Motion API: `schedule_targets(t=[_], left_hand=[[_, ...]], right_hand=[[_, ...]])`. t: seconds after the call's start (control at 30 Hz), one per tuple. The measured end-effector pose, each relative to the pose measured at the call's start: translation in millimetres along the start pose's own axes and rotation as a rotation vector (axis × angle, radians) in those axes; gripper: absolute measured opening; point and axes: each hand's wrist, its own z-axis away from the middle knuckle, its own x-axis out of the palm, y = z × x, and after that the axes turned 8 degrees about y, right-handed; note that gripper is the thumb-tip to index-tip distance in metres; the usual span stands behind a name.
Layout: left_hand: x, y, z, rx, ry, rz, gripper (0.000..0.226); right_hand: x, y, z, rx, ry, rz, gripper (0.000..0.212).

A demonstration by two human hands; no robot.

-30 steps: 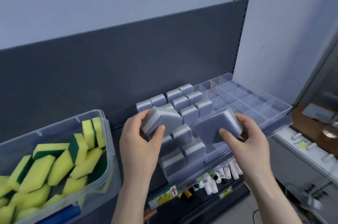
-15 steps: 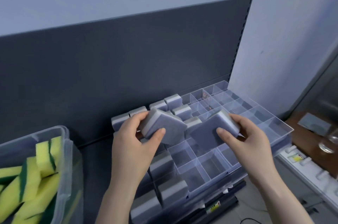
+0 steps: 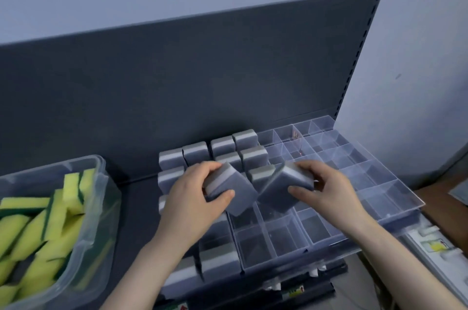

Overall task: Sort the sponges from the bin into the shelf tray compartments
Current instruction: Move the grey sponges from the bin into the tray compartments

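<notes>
My left hand (image 3: 192,198) grips a grey-and-white sponge (image 3: 229,189) tilted over the clear compartment tray (image 3: 379,198). My right hand (image 3: 326,188) grips a second grey sponge (image 3: 283,188), also tilted, just right of the first; their lower corners nearly meet. Both sponges hang above the tray's middle compartments. Several grey sponges (image 3: 250,157) stand upright in the tray's left and back compartments, and more fill the near-left ones (image 3: 217,259). A clear bin (image 3: 98,183) at the left holds several yellow-and-green sponges (image 3: 50,223).
A dark grey shelf back panel (image 3: 202,81) rises behind the tray. The tray's right and front-middle compartments hold nothing. A lower shelf with small items (image 3: 293,289) shows under the tray. White fixtures with a yellow label (image 3: 435,246) lie at the right.
Both hands have lowered the two grey sponges closer to the tray and tilted them more steeply. The view has shifted, so the bin shows more at the left.
</notes>
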Motion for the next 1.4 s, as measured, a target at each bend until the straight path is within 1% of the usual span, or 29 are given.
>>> schedule_targets(t=[0.13,0.27,0.53,0.77,0.93,1.03,1.13,1.2,1.3,1.4], left_hand=[[9,4,4,0.007,-0.07,-0.055,0.036],[16,4,8,0.012,-0.124,-0.12,0.034],[14,1,12,0.015,-0.155,-0.211,0.037],[17,3,7,0.012,-0.192,-0.185,0.035],[19,2,2,0.022,-0.256,-0.205,0.04],[20,4,-2,0.063,-0.309,-0.231,0.043],[25,6,-6,0.104,-0.343,-0.259,0.041],[28,7,-9,0.128,-0.374,-0.297,0.039],[31,8,-11,0.147,-0.41,-0.359,0.042],[35,9,-13,0.164,-0.441,-0.429,0.045]], right_hand=[[-1,15,-9,-0.052,-0.078,0.005,0.039],[-3,31,-12,-0.049,-0.138,0.018,0.036],[-8,35,-16,-0.106,-0.18,0.012,0.034],[-5,35,-18,-0.136,-0.208,0.074,0.035],[-8,29,-19,-0.193,-0.254,0.205,0.038],[-8,21,-23,-0.235,-0.314,0.319,0.042],[-5,10,-28,-0.275,-0.378,0.431,0.039],[-4,2,-31,-0.287,-0.409,0.512,0.04],[0,-6,-37,-0.316,-0.471,0.611,0.041],[6,-9,-39,-0.335,-0.525,0.664,0.037]])
